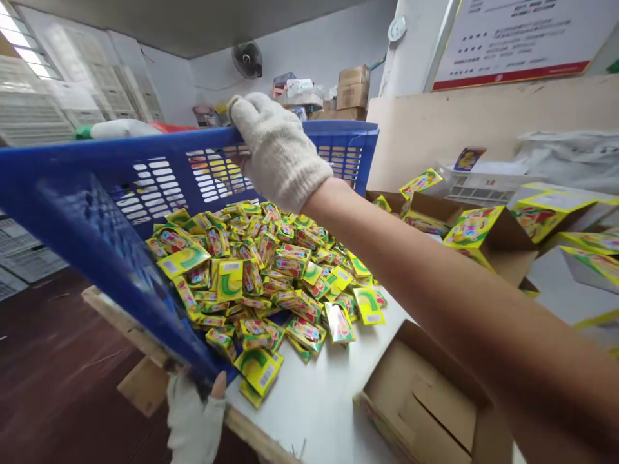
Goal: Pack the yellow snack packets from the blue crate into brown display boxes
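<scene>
right hand (280,148) curled over rim of basket (145,148) | left hand (196,412) clasping its lower edge | packs (271,264) heaped in tilted basket and on desk (322,399) | best gripped firmly, tipped slowly

A dark fan (247,59) is mounted on the pale far wall (309,51). A bright window (24,42) glows at far left, with dark reddish floor (53,335) nearer; a red-edged notice board (522,38) hangs right.
</scene>
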Available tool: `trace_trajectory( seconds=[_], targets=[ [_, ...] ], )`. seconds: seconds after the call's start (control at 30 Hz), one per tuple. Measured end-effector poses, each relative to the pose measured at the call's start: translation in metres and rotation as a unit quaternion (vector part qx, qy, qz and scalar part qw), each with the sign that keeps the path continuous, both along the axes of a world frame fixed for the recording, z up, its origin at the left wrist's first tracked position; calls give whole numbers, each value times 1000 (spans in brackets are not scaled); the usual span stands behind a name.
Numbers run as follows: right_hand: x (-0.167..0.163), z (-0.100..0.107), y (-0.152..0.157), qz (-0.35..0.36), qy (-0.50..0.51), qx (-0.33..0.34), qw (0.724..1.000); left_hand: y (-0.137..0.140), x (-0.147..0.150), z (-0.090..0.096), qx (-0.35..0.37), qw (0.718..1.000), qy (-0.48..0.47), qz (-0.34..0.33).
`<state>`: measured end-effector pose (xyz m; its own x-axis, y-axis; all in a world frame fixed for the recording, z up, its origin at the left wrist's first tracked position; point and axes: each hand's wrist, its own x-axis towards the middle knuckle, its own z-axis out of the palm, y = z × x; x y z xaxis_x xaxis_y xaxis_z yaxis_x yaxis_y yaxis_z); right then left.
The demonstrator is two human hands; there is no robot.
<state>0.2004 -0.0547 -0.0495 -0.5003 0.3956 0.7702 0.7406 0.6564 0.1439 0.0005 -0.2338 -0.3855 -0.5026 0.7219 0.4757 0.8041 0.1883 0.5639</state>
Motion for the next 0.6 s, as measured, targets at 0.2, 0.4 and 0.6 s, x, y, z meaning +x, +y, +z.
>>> trace_trajectory(
  seconds=[0.2,0.4,0.6],
  targets=[
    [89,-120,-112,-2,11,-233,973,-45,25,0,26,976,102,-189],
    [151,-261,-218,-271,-11,-579,769,40,96,32,-152,911,148,-353],
    [198,-281,-247,-284,4,-618,733,99,136,55,-302,881,204,-300]
  ],
)
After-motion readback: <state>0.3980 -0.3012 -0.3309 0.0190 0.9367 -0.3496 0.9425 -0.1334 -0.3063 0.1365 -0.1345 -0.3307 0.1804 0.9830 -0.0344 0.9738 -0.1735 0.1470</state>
